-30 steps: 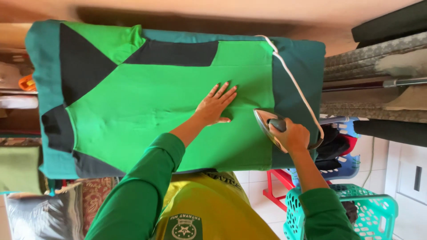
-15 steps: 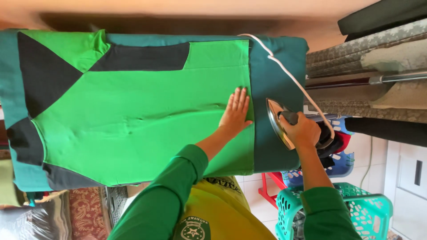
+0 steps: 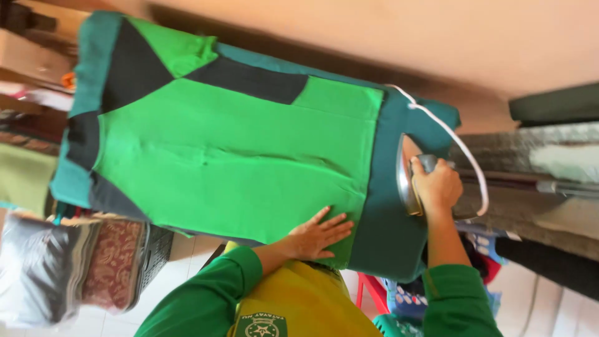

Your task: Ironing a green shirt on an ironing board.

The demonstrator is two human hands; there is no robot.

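A: Where is the bright green cloth garment with black panels (image 3: 231, 156)?

B: Spread flat across the teal padded ironing board (image 3: 387, 231). Left hand (image 3: 318, 236), open, palm down, pins its near edge taut.

A: Right hand (image 3: 437, 186)?

B: Closed around the metal-soled electric iron (image 3: 409, 175), parked off-garment at the board's end.

Person wears long green sleeves, one (image 3: 212, 293) left of the yellow front panel (image 3: 299, 306), one (image 3: 458, 299) right of it. Dark green emblem patch (image 3: 259, 326) sits on that panel.
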